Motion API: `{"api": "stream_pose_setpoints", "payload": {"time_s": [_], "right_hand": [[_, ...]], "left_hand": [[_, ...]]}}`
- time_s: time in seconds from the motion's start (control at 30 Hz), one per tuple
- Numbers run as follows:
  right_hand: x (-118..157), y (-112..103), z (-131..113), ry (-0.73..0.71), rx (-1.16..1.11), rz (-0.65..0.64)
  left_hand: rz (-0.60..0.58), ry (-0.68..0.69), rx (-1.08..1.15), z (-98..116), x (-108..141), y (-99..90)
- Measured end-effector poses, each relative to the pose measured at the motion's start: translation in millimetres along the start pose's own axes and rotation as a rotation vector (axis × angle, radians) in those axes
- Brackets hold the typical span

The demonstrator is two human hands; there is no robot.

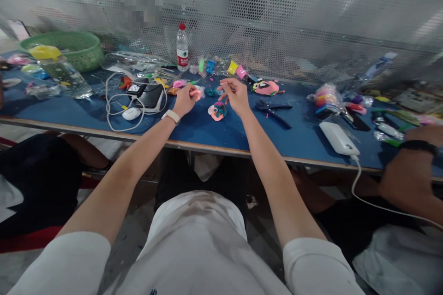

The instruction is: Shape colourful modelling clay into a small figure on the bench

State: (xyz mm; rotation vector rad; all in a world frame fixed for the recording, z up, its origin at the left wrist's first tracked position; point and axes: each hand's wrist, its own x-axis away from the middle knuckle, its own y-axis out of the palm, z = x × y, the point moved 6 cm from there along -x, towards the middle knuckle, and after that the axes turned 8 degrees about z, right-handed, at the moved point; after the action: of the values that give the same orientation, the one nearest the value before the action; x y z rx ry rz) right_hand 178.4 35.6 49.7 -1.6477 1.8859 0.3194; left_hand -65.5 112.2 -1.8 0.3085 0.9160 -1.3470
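Observation:
My left hand (186,100), with a pale band on its wrist, is closed on a salmon-pink lump of modelling clay (198,94) in clear plastic. A short way to its right is my right hand (236,94), its fingers bent and apart, with nothing visible between them. Below and between both hands lies a small clay figure (217,111) in pink, teal and purple, touched by neither. Teal clay in a clear wrapper (212,91) rests just behind the figure. Beyond my right hand is a larger pink clay figure (266,87) with yellow-green and black parts.
Dark-handled pliers (273,111) lie right of my hands on the blue table (207,136). Left are a coiled white cable (108,106) and black device (152,94). Behind stands a water bottle (182,48). A white power bank (339,138) and another person's arm (411,170) are right.

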Motion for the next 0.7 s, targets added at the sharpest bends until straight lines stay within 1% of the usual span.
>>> {"api": "stream_pose_setpoints", "payload": {"time_s": [0.1,0.23,0.43,0.6,0.7], "right_hand": [[-4,-2,10,-0.03,-0.017,0.029],[-6,-3,17,-0.014,-0.065,0.041],[-5,-3,13,-0.027,-0.043,0.036],[-4,-7,12,-0.034,-0.031,0.131],[-5,-7,15,-0.035,-0.031,0.144]], "left_hand": [[-0.029,-0.006,-0.039,2,0,-0.1],[-0.03,-0.015,-0.055,2,1,-0.9],[-0.029,-0.002,-0.06,3,1,-0.4],[-0.024,-0.028,-0.053,9,2,-1.9],[-0.029,-0.047,-0.035,11,3,-2.9]]}}
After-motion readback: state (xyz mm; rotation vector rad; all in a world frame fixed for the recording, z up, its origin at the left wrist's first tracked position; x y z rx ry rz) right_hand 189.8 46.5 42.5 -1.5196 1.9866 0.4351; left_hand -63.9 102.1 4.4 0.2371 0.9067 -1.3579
